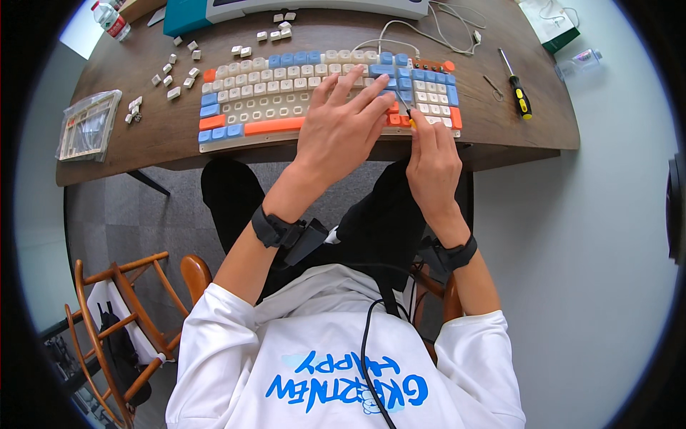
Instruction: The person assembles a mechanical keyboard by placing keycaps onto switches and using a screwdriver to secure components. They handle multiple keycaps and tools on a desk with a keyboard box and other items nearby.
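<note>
A mechanical keyboard point(212, 147) with white, blue and orange keycaps lies along the desk's near edge. In one lower row the caps are off, and bare switches point(268, 112) show. My left hand point(337, 123) is spread over its right-centre part, fingertips on or just above the keys near the blue ones. Beside it, my right hand point(434, 154) is closed around a small screwdriver point(411, 120) with a yellow and black handle. Its thin shaft slants up and left to the keys by the blue and orange caps; the exact contact point is too small to tell.
Loose white keycaps point(174, 93) lie scattered left and behind. A clear plastic case point(89, 126) sits far left. Another screwdriver point(520, 93) and a small wire tool point(493, 87) lie right. A cable point(446, 50), box point(314, 8) and bottles point(111, 20) are farther off.
</note>
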Action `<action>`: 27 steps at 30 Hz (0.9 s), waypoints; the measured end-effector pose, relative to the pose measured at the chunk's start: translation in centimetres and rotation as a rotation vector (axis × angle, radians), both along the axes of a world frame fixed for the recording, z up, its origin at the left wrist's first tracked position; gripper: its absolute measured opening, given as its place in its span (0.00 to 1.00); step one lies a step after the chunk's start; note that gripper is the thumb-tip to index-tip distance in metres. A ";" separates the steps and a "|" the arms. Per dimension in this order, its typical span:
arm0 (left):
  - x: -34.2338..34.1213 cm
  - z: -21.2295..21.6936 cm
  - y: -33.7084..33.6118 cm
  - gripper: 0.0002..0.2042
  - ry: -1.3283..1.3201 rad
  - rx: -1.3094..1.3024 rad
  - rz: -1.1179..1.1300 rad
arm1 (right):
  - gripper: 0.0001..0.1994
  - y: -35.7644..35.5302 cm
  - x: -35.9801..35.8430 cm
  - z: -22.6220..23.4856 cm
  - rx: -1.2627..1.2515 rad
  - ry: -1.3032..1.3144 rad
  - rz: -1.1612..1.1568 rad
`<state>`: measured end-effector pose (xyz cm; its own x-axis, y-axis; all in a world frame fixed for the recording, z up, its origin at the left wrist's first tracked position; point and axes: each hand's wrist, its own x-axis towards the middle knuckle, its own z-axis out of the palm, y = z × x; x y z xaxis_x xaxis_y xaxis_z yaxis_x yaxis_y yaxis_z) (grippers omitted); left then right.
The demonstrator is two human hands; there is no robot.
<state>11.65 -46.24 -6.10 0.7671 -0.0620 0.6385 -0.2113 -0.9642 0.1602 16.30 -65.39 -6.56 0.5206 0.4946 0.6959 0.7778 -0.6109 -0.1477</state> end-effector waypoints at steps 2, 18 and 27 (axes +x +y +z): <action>0.0 0.1 -0.1 0.14 -0.003 0.000 0.002 | 0.16 0.0 0.1 -0.2 0.016 -0.007 0.008; 0.0 0.1 0.0 0.14 -0.005 0.002 0.000 | 0.16 0.4 -0.4 -0.7 0.105 0.031 0.019; -0.1 0.2 0.2 0.13 -0.031 -0.169 -0.066 | 0.08 -0.2 0.7 5.6 0.079 0.245 0.035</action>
<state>11.54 -46.05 -5.87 0.7445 -0.0010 0.6676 -0.2802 -0.9081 0.3112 16.98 -65.63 -1.00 0.6618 0.4644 0.5886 0.7336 -0.5630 -0.3807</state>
